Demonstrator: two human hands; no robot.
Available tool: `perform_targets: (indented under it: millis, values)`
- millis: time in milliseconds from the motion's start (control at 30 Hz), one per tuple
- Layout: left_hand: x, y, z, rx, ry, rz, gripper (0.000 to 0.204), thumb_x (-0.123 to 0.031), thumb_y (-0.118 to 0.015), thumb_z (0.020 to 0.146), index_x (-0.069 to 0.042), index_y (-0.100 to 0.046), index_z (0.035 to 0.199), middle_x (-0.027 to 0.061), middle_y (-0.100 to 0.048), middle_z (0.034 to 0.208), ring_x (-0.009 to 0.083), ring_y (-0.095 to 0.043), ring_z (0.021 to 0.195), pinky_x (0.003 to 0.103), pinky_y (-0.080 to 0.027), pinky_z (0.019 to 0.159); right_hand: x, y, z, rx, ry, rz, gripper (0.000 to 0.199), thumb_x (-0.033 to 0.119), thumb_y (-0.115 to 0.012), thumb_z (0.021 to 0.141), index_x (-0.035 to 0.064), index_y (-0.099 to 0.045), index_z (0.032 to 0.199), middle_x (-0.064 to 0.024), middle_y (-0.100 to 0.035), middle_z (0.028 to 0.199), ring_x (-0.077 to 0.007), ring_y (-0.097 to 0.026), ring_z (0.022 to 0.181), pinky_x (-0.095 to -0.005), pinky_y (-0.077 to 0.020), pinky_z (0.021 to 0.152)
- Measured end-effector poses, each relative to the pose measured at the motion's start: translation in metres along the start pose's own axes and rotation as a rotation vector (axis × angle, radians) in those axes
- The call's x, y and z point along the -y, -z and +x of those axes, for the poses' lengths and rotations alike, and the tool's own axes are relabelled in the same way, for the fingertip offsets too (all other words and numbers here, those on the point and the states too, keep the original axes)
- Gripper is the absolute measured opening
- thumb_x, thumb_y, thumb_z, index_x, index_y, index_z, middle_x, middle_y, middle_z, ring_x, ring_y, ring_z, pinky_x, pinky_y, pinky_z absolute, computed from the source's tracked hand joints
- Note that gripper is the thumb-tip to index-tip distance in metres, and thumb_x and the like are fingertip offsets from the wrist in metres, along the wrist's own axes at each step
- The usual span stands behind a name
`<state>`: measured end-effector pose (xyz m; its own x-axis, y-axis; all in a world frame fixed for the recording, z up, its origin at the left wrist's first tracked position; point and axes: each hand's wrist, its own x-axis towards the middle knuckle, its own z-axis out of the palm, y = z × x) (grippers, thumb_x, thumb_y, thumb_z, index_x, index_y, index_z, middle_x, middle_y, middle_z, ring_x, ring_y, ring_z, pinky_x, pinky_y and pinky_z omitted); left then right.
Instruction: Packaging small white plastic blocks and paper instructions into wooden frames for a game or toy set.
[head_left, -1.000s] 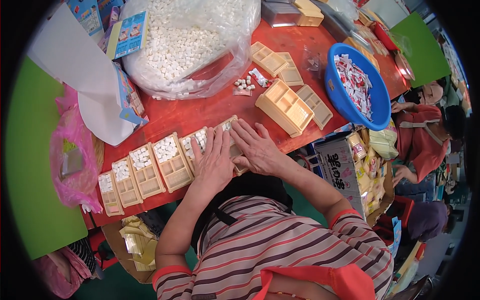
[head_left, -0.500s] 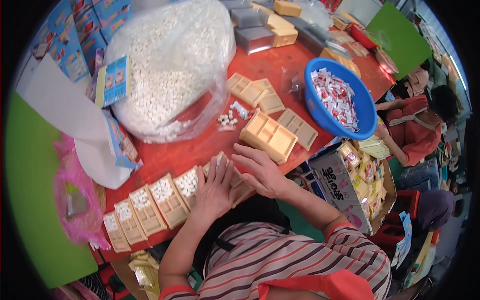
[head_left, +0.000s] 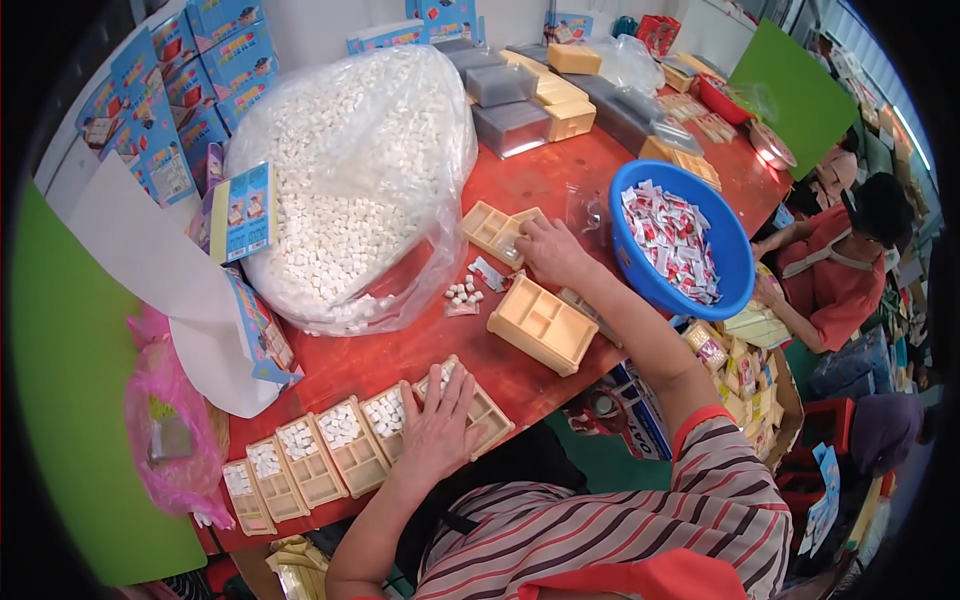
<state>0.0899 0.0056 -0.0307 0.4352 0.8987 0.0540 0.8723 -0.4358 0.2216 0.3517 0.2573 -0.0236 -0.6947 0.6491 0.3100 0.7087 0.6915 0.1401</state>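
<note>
Left hand (head_left: 437, 428) lies flat over the tan compartment tray (head_left: 478, 412) at the near end of the tray row; the compartments beneath the palm are hidden, contents not readable. Right hand (head_left: 548, 250) covers part of the tan tray (head_left: 497, 230) just left of the blue basin (head_left: 735, 262); whether the fingers pinch anything cannot be told. Small white pieces (head_left: 463, 293) left of the basin are too small to identify. Clear bag (head_left: 350, 190) hides the table behind it. Beyond the basin, the far table end blurs. A seated person (head_left: 835, 270) right of the basin is partly cut by the dark rim.
</note>
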Motion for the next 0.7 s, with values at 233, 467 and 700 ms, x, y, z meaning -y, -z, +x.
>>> perform_targets:
  millis: [233, 467, 700]
  values:
    - [0.004, 0.009, 0.001, 0.014, -0.024, -0.213, 0.075, -0.039, -0.058, 0.088, -0.008, -0.029, 0.15, 0.0149, -0.021, 0.158, 0.0395, -0.014, 0.146, 0.067, -0.006, 0.11, 0.001, 0.015, 0.005, -0.178, 0.034, 0.046, 0.01, 0.014, -0.062, 0.076, 0.0077, -0.059, 0.084, -0.0065, -0.055, 0.093, -0.0252, -0.055, 0.095, -0.0381, -0.0418, 0.084]
    - [0.028, 0.049, 0.04, -0.513, -0.058, -0.099, 0.082, -0.034, -0.062, 0.087, -0.01, -0.019, 0.153, 0.0251, -0.014, 0.156, 0.0425, -0.013, 0.146, 0.065, -0.009, 0.111, 0.076, 0.128, 0.009, -0.102, -0.413, 1.403, 0.008, 0.011, -0.056, 0.092, 0.0036, -0.059, 0.092, -0.0023, -0.061, 0.084, -0.0149, -0.06, 0.075, -0.0304, -0.047, 0.066]
    - [0.064, 0.065, 0.061, -0.873, -0.013, -0.152, 0.06, -0.014, -0.061, 0.086, -0.006, -0.04, 0.141, 0.0224, -0.053, 0.132, 0.0389, -0.054, 0.118, 0.046, -0.042, 0.096, 0.135, 0.14, 0.057, 0.199, -0.369, 2.31, 0.015, 0.016, -0.055, 0.092, 0.0028, -0.06, 0.094, -0.0061, -0.065, 0.094, -0.0155, -0.062, 0.084, -0.0273, -0.0485, 0.079]
